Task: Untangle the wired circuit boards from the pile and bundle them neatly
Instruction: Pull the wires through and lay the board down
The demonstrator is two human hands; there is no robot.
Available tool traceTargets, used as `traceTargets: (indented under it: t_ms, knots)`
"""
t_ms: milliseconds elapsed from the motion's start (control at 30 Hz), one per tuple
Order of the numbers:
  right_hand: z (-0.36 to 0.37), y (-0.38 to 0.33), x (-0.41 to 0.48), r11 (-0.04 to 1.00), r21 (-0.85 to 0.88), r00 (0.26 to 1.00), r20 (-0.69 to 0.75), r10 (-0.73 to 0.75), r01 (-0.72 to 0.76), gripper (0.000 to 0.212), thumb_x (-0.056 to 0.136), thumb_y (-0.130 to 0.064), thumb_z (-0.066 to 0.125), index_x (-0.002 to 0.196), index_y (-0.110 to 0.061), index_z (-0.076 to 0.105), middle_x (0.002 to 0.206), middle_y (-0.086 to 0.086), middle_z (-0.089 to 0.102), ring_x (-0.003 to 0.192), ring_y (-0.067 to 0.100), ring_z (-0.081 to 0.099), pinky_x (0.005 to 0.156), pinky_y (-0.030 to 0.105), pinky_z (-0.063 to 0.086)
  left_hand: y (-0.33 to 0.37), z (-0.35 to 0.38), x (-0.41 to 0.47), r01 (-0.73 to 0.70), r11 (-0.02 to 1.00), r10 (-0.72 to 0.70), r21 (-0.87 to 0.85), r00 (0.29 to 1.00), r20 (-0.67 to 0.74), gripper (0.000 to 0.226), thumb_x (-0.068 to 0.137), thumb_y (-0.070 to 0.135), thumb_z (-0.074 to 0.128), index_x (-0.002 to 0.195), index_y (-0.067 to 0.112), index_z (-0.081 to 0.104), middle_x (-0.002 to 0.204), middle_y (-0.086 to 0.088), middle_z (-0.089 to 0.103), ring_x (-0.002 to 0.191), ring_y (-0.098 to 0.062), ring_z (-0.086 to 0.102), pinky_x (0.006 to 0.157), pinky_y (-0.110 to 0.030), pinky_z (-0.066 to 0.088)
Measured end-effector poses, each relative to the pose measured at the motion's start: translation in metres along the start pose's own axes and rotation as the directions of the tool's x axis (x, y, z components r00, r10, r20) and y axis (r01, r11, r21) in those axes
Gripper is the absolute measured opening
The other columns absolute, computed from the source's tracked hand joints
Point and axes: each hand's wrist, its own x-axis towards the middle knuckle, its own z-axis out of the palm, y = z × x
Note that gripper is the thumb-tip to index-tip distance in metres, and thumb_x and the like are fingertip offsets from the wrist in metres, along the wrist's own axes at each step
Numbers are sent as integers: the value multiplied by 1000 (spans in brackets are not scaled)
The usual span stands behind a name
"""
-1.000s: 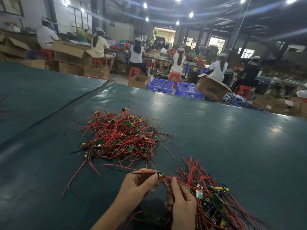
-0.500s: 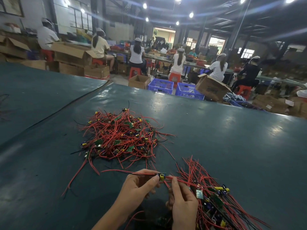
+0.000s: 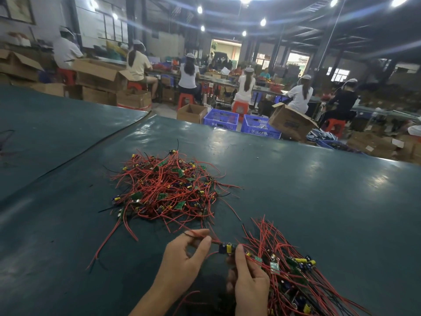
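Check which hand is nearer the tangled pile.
Left. The left hand sits just short of the tangled pile, pinching a red wire; the right hand is farther right, holding the sorted bundle.

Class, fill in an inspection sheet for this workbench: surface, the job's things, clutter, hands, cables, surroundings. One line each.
Surface: dark green mat, glossy, with a seam running across on the left.
Job's things: tangled pile of wired boards mid-table; sorted bundle near right; single board between the hands.
Clutter: a dark wire scrap at the far left edge; nothing else seen.
Hands: left hand pinches the single board's red leads; right hand grips the sorted bundle, thumb by the board.
Cables: red and black leads only; one stray red lead trails off the pile.
Surroundings: blue crates, cardboard boxes, seated workers behind.
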Motion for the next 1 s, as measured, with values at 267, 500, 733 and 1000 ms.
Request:
traceTargets:
  t_ms: [267, 500, 733, 1000]
  knots:
    - [-3, -9, 6, 924, 358, 976, -109, 187, -137, 38, 92, -34, 60, 72, -4, 70, 58, 3, 70, 35, 5, 50, 31, 19, 35, -38, -29, 16, 74, 702, -37, 709, 997, -67, 59, 91, 54, 50, 146, 37, 35, 162, 2, -2, 145, -21, 10, 114, -43, 23]
    - [-6, -18, 2, 874, 450, 966, -81, 244, -183, 43, 98, -37, 51, 93, 2, 67, 67, 6, 74, 55, 15, 51, 31, 20, 34, -48, -30, 19, 134, 575, -132, 807, 989, -70, 64, 92, 61, 37, 149, 37, 23, 161, -3, -14, 147, -22, 7, 116, -42, 13]
    - [-12, -18, 4, 812, 564, 983, -5, 185, -150, 24, 100, -20, 47, 113, -9, 64, 105, 2, 75, 89, 15, 63, 58, 27, 49, -48, -34, 23, 148, 581, -94, 800, 989, -114, 60, 95, 55, 39, 148, 26, 33, 155, 8, 28, 143, -12, 21, 113, -37, 13]
    - [-13, -14, 2, 774, 632, 998, -8, 59, -41, 66, 92, -6, 52, 152, -8, 25, 142, 4, 52, 115, 22, 60, 68, 38, 52, -42, -33, 22, 56, 767, 61, 639, 985, -160, 43, 92, 32, 59, 133, 19, 53, 135, 8, 53, 127, -14, 44, 106, -37, 33]
